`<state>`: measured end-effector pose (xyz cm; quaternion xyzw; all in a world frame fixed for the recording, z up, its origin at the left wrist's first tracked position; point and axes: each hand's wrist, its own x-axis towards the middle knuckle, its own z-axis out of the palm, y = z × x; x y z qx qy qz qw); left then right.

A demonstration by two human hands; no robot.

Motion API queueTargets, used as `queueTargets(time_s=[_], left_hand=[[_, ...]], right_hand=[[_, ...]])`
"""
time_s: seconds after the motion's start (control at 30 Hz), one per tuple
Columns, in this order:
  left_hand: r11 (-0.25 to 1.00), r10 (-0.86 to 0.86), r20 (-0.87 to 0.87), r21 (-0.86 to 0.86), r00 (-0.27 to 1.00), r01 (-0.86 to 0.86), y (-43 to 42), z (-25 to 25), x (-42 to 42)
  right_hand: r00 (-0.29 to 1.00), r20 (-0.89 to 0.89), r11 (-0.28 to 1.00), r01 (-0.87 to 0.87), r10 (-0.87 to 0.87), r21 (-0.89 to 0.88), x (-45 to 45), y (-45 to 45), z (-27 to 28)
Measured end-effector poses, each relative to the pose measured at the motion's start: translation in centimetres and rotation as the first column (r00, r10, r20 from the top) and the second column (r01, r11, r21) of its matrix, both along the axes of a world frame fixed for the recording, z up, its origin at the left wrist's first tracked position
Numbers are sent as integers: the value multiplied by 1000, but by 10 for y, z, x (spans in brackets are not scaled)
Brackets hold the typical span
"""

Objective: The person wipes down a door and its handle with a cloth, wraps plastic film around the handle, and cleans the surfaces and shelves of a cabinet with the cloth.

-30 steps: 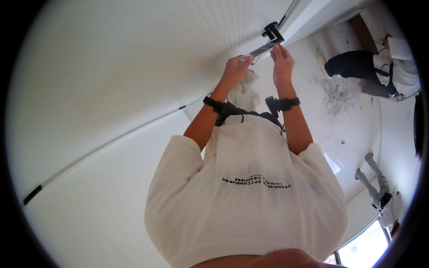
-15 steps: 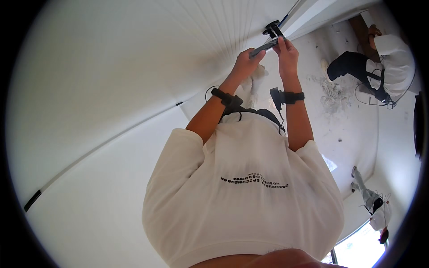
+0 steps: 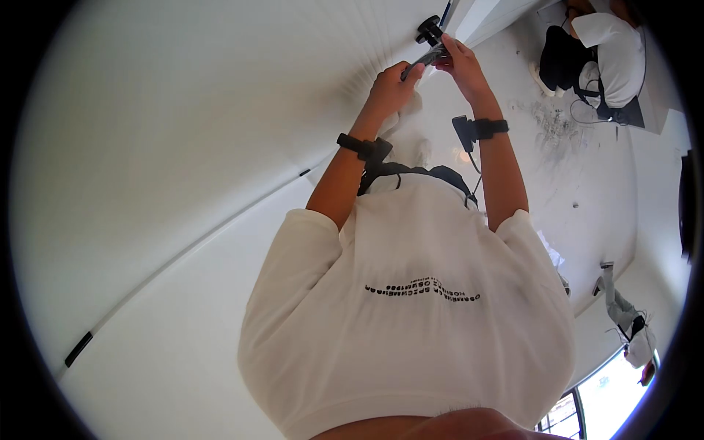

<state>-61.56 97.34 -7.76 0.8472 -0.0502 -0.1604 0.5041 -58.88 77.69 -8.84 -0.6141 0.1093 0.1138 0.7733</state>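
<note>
My left hand [image 3: 392, 89] is closed on the near end of a narrow grey, crumpled-looking strip [image 3: 431, 56]; its exact kind I cannot make out. At the strip's far end my right hand [image 3: 462, 67] pinches it, thumb on the upper side. Just beyond the fingers, a black round fitting [image 3: 427, 29], like a knob, stands at the edge of a white upright surface. Whether the strip touches this fitting cannot be seen. Black straps with small boxes circle both wrists.
A large white wall [image 3: 183, 132] fills the left side. The pale floor [image 3: 506, 176] carries dark smudges [image 3: 561, 121]. One person [image 3: 616, 59] sits or crouches at upper right; another [image 3: 631, 323] stands farther off near a bright window [image 3: 609, 396].
Both hands, still on the grey strip, appear slightly higher and farther left in view. The right hand's wrist has tilted. The surroundings have shifted as the camera turned.
</note>
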Motion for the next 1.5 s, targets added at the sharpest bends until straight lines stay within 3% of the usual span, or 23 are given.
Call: queueTargets(time_s=[0.13, 0.17, 0.2, 0.27, 0.37, 0.47, 0.53, 0.63, 0.8, 0.93, 1.0, 1.2, 1.3, 1.43, 1.5], left_hand=[[995, 32, -2, -90, 999, -32, -22, -10, -1], [997, 23, -3, -79, 1000, -23, -29, -13, 3], [997, 15, -3, -72, 1000, -15, -29, -15, 4], [986, 16, -92, -166, 996, -31, -40, -22, 4], [985, 4, -138, -168, 990, -27, -38, -5, 2], [999, -38, -106, -17, 994, 36, -40, -21, 16], [990, -26, -120, 134, 992, 42, -37, -10, 11], [935, -74, 85, 353, 994, 39, -34, -2, 11], [905, -201, 136, 405, 970, 130, -58, 22, 20], [824, -242, 48, 537, 969, 179, -92, 11, 41], [839, -211, 54, 522, 976, 153, -96, 3, 41], [882, -188, 43, 446, 981, 149, -101, 1, 43], [914, -187, 40, 373, 982, 159, -100, -7, 50], [931, -142, -25, 335, 990, 142, -98, -14, 59], [960, -100, -135, 248, 986, 132, -95, -10, 61]], right_hand=[[983, -156, 988, -72, 94, 138, -38, 8, -24], [962, -164, 969, -192, 217, 154, -51, 9, -33], [941, -186, 958, -286, 283, 9, -71, 16, -25], [926, -141, 937, -348, 349, 32, -87, 16, -54], [879, -148, 889, -458, 453, -2, -87, 4, -35], [909, -147, 915, -401, 391, -43, -83, -17, -23], [917, -137, 883, -399, 375, -247, -85, -20, -24], [943, -141, 831, -332, 301, -447, -98, -32, -39], [990, -134, 823, -33, -53, -567, -116, -59, -64], [973, 191, 791, 217, -129, -572, -85, -79, -31], [939, 326, 745, 297, -113, -598, -68, -75, -8], [1000, 24, 551, 19, 1, -834, -42, -67, 28], [991, 115, 545, 131, -63, -828, -52, -71, 18], [985, 159, 581, 88, 72, -809, -54, -68, 28], [988, 77, 506, -2, 136, -862, -47, -58, 32]])
